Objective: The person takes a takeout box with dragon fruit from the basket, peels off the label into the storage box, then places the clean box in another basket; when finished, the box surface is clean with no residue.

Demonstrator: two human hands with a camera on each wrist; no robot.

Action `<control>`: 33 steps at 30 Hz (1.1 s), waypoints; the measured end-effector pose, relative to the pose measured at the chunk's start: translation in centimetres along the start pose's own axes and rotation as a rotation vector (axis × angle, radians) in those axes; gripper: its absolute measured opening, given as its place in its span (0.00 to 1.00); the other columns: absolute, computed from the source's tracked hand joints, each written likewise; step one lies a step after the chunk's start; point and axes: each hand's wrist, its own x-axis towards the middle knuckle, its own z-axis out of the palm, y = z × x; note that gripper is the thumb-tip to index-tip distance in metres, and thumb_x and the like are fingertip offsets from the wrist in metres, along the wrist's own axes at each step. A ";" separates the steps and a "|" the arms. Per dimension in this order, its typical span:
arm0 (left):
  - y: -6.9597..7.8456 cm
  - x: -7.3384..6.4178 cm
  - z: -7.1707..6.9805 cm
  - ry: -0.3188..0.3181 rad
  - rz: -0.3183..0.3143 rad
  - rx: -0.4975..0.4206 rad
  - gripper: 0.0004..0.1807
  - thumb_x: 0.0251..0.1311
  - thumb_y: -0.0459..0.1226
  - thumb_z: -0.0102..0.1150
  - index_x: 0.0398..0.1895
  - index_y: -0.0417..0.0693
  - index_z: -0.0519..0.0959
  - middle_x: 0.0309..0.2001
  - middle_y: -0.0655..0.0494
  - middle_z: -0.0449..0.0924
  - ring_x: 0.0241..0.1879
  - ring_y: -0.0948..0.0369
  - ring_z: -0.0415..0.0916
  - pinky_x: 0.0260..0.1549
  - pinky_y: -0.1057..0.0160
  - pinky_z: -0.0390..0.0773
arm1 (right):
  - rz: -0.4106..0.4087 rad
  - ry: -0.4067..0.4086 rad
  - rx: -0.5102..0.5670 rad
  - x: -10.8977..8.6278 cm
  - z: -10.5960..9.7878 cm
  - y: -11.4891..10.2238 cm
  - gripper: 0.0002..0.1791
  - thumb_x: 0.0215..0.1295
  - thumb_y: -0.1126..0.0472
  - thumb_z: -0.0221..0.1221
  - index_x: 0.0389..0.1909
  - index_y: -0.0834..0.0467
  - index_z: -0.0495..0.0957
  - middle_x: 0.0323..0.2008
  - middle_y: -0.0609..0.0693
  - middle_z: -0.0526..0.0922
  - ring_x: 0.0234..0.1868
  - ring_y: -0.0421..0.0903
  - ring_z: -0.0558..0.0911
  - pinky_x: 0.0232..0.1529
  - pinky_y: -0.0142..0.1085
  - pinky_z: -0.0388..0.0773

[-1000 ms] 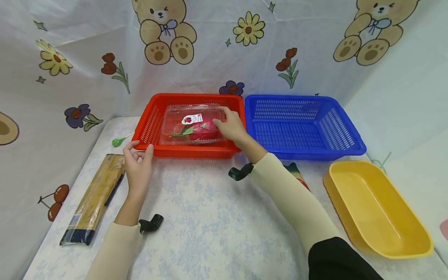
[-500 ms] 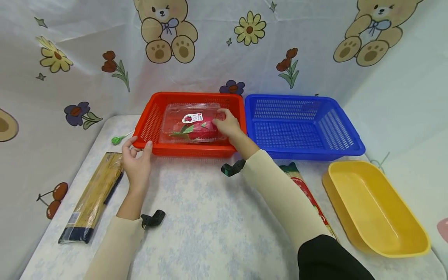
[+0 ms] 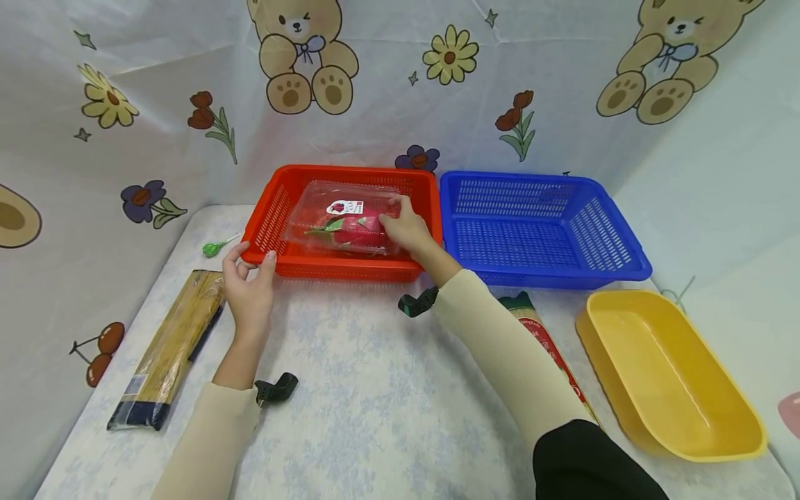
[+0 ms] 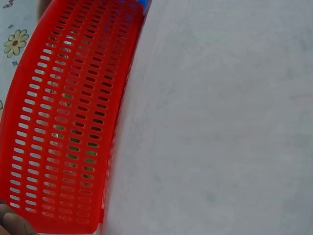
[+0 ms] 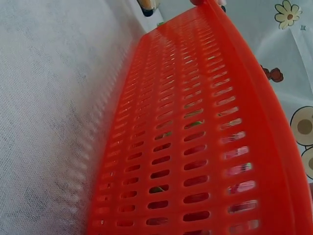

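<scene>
Inside the red plastic basket (image 3: pixel 337 269) is a clear plastic clamshell box (image 3: pixel 305 219) with a white label. A pink dragon fruit (image 3: pixel 361 235) with green tips shows through it. My right hand (image 3: pixel 411 228) grips the box by its right end, thumb on top, and the box sits slightly askew in the basket. At the basket's front left corner, my left hand (image 3: pixel 251 297) holds the rim between thumb and fingers. The left wrist view catches fingertips (image 4: pixel 13 224) at the corner. Slotted basket wall (image 5: pixel 268 125) fills much of the right wrist view.
A blue basket (image 3: pixel 544 278) stands against the red one's right side. At right is a yellow tub (image 3: pixel 590 340), beside a red-and-green packet (image 3: pixel 544 333) partly under my right sleeve. A long pasta packet (image 3: pixel 169 347) and a green lollipop (image 3: pixel 212 248) lie at left.
The clamshell box has turned a little in the basket, its far left corner shifting right, with my right hand still on it. My left hand stays at the basket's corner.
</scene>
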 end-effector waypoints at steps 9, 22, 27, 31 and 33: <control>-0.1 -0.1 0.0 0.010 0.013 0.041 0.30 0.67 0.43 0.66 0.69 0.56 0.66 0.64 0.43 0.74 0.51 0.55 0.76 0.50 0.68 0.80 | -0.054 0.089 0.056 -0.9 0.1 -0.3 0.19 0.79 0.49 0.51 0.65 0.44 0.62 0.42 0.56 0.80 0.26 0.52 0.79 0.27 0.37 0.81; -0.2 -0.1 0.1 0.003 -0.003 0.030 0.31 0.67 0.43 0.66 0.71 0.57 0.65 0.66 0.46 0.73 0.55 0.56 0.76 0.54 0.65 0.79 | -0.052 0.180 0.180 -2.9 -0.5 -0.9 0.15 0.78 0.52 0.52 0.62 0.41 0.66 0.51 0.51 0.77 0.39 0.48 0.76 0.36 0.38 0.75; -0.2 -0.1 0.1 0.001 0.005 0.000 0.31 0.67 0.42 0.67 0.70 0.56 0.66 0.67 0.45 0.73 0.54 0.55 0.75 0.53 0.66 0.79 | -0.101 0.193 0.328 -4.2 -1.1 -1.5 0.13 0.79 0.54 0.52 0.61 0.43 0.68 0.40 0.54 0.76 0.23 0.47 0.72 0.22 0.33 0.70; -0.1 -0.1 0.1 0.004 0.003 -0.022 0.31 0.66 0.42 0.67 0.69 0.56 0.66 0.67 0.43 0.72 0.53 0.54 0.75 0.53 0.66 0.79 | -0.135 0.187 0.449 -5.5 -1.7 -1.9 0.13 0.80 0.56 0.52 0.60 0.43 0.68 0.32 0.54 0.73 0.17 0.45 0.69 0.17 0.31 0.67; 0.0 -0.1 0.1 0.009 -0.003 -0.020 0.30 0.66 0.42 0.67 0.69 0.56 0.67 0.66 0.43 0.72 0.52 0.54 0.75 0.52 0.67 0.79 | -0.151 0.187 0.479 -6.2 -2.1 -2.0 0.13 0.80 0.56 0.52 0.60 0.43 0.68 0.31 0.53 0.71 0.17 0.45 0.68 0.17 0.31 0.67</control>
